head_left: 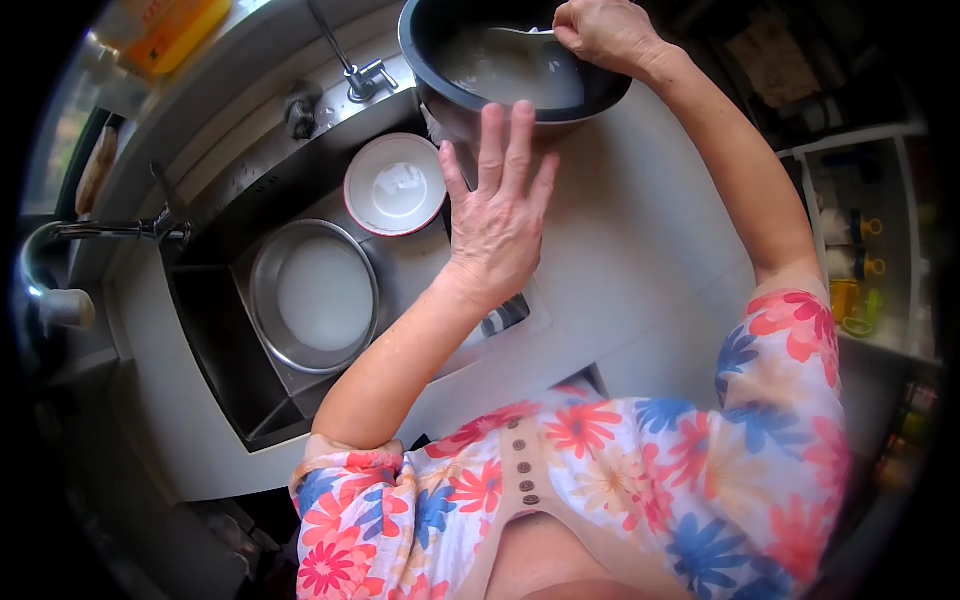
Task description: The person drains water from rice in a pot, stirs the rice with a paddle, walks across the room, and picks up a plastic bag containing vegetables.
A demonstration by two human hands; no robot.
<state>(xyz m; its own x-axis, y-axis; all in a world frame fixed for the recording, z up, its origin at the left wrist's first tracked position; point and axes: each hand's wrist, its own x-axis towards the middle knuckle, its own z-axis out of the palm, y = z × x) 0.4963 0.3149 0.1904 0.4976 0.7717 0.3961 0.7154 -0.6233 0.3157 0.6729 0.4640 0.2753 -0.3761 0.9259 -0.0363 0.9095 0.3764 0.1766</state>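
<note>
A dark round pot (425, 75) stands on the counter at the top, with cloudy liquid (530, 80) inside. My right hand (608, 38) is closed around the handle of a spoon (522, 34) at the pot's far side; the spoon's lower end is hard to make out in the liquid. My left hand (498, 215) is spread open, its fingertips at the pot's near side. Whether they touch it, I cannot tell. Left of that hand, a white bowl with a red rim (395, 185) and a metal basin (262, 300) of whitish water sit in the sink.
The dark-walled sink (215, 365) lies to the left, with a curved faucet (65, 305) at far left and a smaller tap (368, 80) behind it. White countertop (640, 250) extends rightward. Shelves (865, 240) with bottles and cups stand at the right.
</note>
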